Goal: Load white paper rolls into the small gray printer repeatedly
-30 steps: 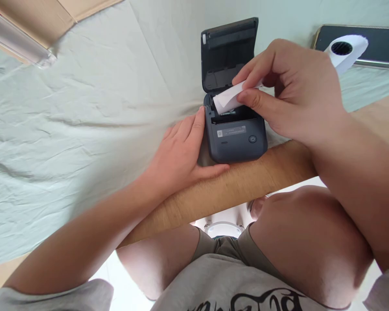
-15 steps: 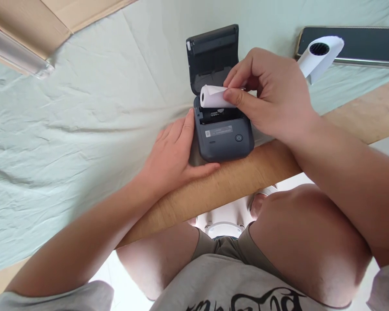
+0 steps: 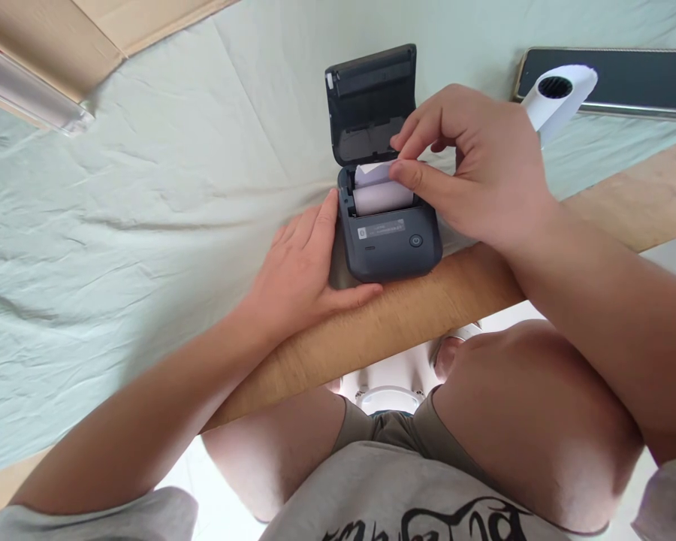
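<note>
A dark grey portable label printer [image 3: 393,259] sits at the table's near edge with its lid [image 3: 372,101] raised. In its compartment lies a small white paper roll [image 3: 383,200], its loose end turned up at the back. My right hand [image 3: 478,165] reaches in from the right, thumb and fingertips at that loose paper end; my other fingers are curled. Flat against the printer's left side rests my left hand [image 3: 301,263], fingers stretched out, its thumb along the printer's front edge.
A black-screened phone [image 3: 642,79] lies at the upper right, with a curled white paper roll [image 3: 563,101] in front of it. Cardboard [image 3: 50,37] and a clear plastic edge [image 3: 34,90] are at the upper left. Pale green cloth [image 3: 146,165] covers the wooden table [image 3: 338,349].
The paper roll has gone down from above the opening into the printer's compartment. My right hand has stayed near the same spot, and my left hand has not moved.
</note>
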Demonstrator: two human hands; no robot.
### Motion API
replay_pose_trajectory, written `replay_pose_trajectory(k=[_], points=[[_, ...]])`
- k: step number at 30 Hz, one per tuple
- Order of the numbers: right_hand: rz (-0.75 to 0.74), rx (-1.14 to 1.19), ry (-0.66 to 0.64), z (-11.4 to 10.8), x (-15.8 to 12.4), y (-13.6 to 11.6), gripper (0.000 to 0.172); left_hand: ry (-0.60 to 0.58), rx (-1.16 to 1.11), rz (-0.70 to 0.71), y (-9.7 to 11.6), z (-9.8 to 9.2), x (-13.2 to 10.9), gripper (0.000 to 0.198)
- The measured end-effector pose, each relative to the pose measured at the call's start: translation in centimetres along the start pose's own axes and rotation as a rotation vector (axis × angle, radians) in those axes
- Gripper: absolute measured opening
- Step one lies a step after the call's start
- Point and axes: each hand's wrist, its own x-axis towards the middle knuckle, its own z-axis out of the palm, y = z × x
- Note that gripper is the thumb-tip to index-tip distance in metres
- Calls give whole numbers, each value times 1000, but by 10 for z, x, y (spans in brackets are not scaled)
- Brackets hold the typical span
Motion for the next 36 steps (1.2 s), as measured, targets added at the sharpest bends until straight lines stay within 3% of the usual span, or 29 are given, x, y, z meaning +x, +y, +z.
replay_pose_trajectory(k=[5,10,13,16,18,20,22,25,31,33,36], points=[[-71,47,-133,-8,-8,1,16,-2,-89,-7,4,-3,2,136],[-155,110,-269,-13,-9,6,26,-23,19,53,10,-5,2,91],[-228,72,-146,-12,-8,8,28,-17,34,64,10,-3,1,81],[-79,-34,109,-9,-9,11,19,-12,35,86,7,-1,0,74],[106,-5,128,-8,-10,13,21,6,31,123,5,1,-1,69],[244,77,57,-8,-10,15,37,30,29,158,3,4,-1,62],[258,144,-28,-6,-9,14,50,46,38,170,3,6,-2,57],[216,217,-72,-3,-6,10,52,58,62,162,4,9,-4,54],[281,351,224,0,-2,8,27,53,78,163,3,7,-4,53],[313,298,194,0,-5,8,26,38,81,155,2,5,-4,53],[337,263,35,1,-10,6,39,37,48,171,-1,4,-5,54]])
